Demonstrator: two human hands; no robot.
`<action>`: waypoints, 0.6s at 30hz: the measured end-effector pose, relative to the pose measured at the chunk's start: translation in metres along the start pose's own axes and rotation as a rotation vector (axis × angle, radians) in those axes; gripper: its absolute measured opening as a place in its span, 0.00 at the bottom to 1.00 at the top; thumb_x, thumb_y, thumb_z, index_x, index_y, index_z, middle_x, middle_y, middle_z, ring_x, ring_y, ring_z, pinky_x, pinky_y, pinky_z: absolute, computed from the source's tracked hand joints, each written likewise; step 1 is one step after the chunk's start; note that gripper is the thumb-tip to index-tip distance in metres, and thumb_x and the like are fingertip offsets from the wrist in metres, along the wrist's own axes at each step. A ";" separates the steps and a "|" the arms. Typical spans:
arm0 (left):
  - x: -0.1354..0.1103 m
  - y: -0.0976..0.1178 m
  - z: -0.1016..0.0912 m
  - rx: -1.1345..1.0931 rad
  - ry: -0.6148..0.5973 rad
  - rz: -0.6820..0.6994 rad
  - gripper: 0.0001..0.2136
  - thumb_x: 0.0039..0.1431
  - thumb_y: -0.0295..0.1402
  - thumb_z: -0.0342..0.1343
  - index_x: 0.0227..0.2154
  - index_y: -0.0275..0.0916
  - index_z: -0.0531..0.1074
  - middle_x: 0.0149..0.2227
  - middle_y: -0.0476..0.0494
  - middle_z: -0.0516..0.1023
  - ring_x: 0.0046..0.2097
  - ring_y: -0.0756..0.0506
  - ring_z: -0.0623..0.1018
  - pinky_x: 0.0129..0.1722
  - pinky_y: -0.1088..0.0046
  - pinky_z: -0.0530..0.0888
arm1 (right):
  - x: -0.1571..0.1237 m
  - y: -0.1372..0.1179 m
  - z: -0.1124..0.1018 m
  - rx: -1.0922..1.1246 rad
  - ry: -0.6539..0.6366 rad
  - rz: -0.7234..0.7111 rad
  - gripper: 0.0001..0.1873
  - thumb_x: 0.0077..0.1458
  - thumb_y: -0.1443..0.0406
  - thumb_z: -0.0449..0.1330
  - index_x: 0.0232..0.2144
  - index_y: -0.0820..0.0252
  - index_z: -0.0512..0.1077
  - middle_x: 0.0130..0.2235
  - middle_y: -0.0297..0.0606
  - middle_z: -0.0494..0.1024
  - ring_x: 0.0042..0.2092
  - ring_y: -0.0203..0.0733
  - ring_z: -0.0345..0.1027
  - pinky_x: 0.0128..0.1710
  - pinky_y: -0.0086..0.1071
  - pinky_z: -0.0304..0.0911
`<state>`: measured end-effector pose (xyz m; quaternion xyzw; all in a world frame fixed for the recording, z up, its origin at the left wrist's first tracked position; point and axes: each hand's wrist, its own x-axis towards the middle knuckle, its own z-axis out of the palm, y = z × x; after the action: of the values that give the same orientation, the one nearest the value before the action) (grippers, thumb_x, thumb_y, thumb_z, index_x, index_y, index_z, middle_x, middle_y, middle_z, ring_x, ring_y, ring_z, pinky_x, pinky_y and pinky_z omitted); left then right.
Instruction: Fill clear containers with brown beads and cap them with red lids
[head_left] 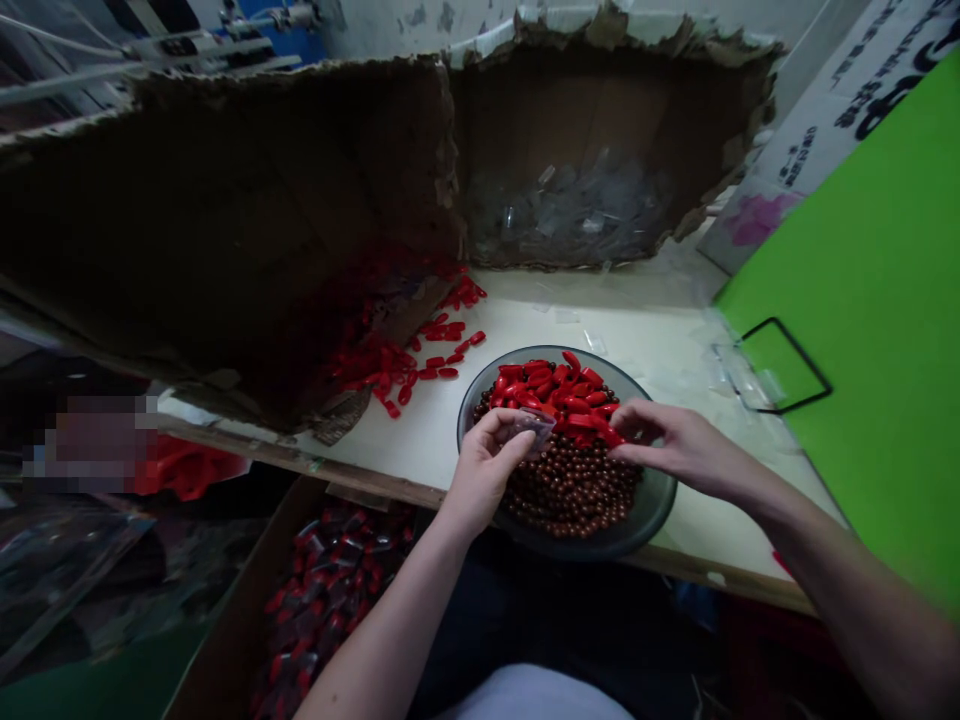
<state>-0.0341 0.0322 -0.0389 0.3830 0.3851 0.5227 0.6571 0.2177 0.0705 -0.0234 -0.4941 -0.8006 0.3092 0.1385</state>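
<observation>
So here's the state of the bench: a shallow grey glass bowl (600, 545) sits on the pale surface (660, 340), packed with glossy round brown beads (570, 490) and topped with a heap of shiny red capsule-shaped pieces (559, 395). The left hand (484, 470) is closed on a small clear plastic packet (534, 428) at the bowl's near-left edge. The right hand (682, 450) reaches in from the right, thumb and fingertips close together at the red heap, maybe pinching a piece, but I can't tell for sure. More loose red pieces (397, 365) lie scattered left of the bowl. Near left, a cardboard tray (225, 620) is piled with plenty of sealed-looking packets of red and dark stuff (322, 590). Far off, a torn cardboard box (600, 120) holds a mound of clear plastic packets (570, 215).
</observation>
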 end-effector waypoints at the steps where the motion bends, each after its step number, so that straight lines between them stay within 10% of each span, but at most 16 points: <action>1: 0.000 0.002 0.001 0.020 -0.003 -0.004 0.10 0.56 0.34 0.59 0.39 0.37 0.72 0.42 0.43 0.78 0.44 0.46 0.78 0.45 0.70 0.74 | -0.001 -0.001 0.001 0.035 -0.013 0.033 0.11 0.54 0.56 0.60 0.34 0.56 0.70 0.32 0.35 0.76 0.32 0.40 0.70 0.32 0.32 0.63; 18: -0.014 0.008 0.029 0.198 -0.165 -0.091 0.13 0.59 0.36 0.55 0.44 0.36 0.72 0.36 0.45 0.74 0.30 0.52 0.71 0.27 0.79 0.71 | 0.000 -0.062 0.012 0.965 0.102 0.154 0.13 0.44 0.62 0.70 0.35 0.55 0.76 0.35 0.33 0.80 0.35 0.35 0.73 0.37 0.28 0.68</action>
<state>-0.0130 0.0164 -0.0178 0.4697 0.3963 0.4187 0.6686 0.1680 0.0464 0.0070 -0.4457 -0.5192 0.6297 0.3677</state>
